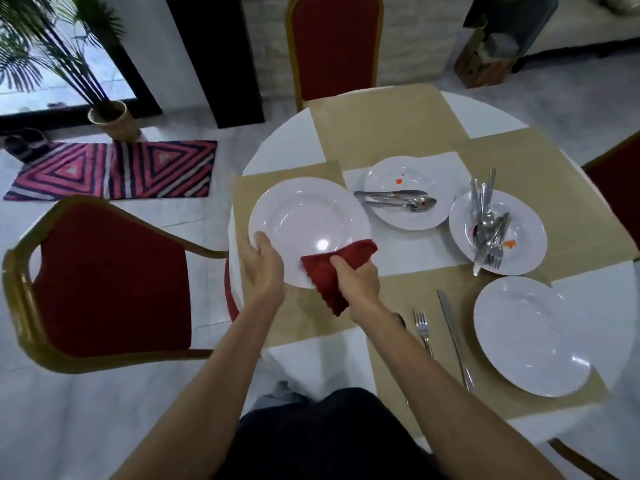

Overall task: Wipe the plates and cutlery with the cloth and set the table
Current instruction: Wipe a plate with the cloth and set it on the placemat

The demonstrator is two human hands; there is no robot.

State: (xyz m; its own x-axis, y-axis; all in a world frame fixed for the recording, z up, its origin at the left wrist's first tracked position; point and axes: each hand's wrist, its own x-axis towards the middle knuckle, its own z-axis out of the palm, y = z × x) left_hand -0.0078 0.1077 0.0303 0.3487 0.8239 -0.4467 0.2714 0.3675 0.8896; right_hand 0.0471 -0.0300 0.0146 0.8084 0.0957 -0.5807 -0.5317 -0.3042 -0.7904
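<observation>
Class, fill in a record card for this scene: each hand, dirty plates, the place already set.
Left hand: holds the rim of the large plate
Right hand: grips red cloth against that plate
Dirty plates: two, red-stained, cutlery lying on them
Set place: clean plate, fork, knife on a mat

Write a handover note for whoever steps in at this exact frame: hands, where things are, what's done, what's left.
Hands: the left hand grips the near-left rim of the large plate over the left placemat. The right hand holds the red cloth against that plate's near edge.
Done, it seems: the near-right placemat has a clean plate, with a fork and knife to its left.
Left: finish and set down the large plate. The far stained plate and the right stained plate each carry a cutlery pile; all of it needs wiping and laying out.
</observation>
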